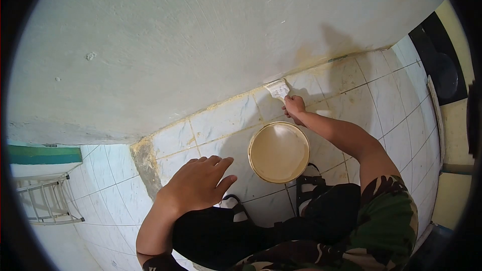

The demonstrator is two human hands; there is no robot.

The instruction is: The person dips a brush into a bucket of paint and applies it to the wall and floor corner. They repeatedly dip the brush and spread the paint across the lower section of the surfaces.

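Note:
My right hand (293,108) is closed round the handle of a wide paint brush (277,89). The brush's whitish head touches the foot of the wall (201,45), where it meets the tiled floor (226,119). Below that hand stands a round bucket (279,152) with pale cream contents, near my feet. My left hand (201,183) is held out to the left of the bucket, over my knee, its thumb apart from the fingers and nothing in it.
A metal rack (47,200) stands at the far left, below a green band (44,154). At the right are a black object (439,60) and cream panels (454,138). A bare, rough patch (145,165) shows by the wall's left corner.

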